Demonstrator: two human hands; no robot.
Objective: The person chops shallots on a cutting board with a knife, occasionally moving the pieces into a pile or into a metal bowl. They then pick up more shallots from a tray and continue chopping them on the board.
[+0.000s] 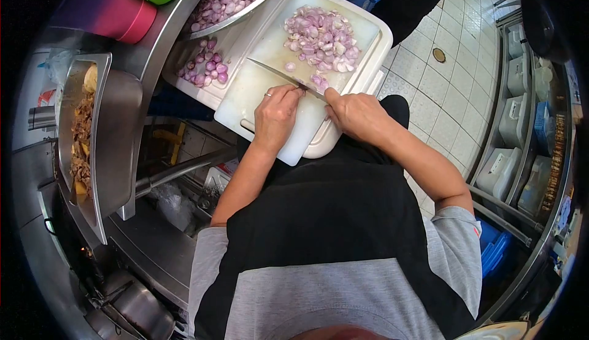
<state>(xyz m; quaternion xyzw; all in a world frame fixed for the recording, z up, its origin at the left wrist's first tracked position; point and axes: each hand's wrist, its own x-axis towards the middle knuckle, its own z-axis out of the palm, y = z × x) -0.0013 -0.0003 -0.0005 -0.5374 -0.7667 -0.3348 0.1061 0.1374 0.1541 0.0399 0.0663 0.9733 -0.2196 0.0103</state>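
My right hand (357, 114) is wrapped round the handle of a kitchen knife (274, 72), its blade pointing up and left across the white cutting board (245, 97). Right beside the blade, the fingers of my left hand (276, 118) are bunched and pressed down on a shallot that they mostly hide. A few fresh slices (319, 82) lie just past the blade. Beyond them is a heap of sliced shallots (322, 38) at the board's far end. Whole peeled shallots (211, 70) sit to the left, in the cream-coloured tray (230, 51) under the board.
A large metal bowl (245, 13) of shallots stands at the far left. Along the left counter are a steel pan (116, 137) of cooked food and a pink container (138, 21). A person's dark trouser leg (414, 2) is ahead. Shelves with bins (512, 119) line the right.
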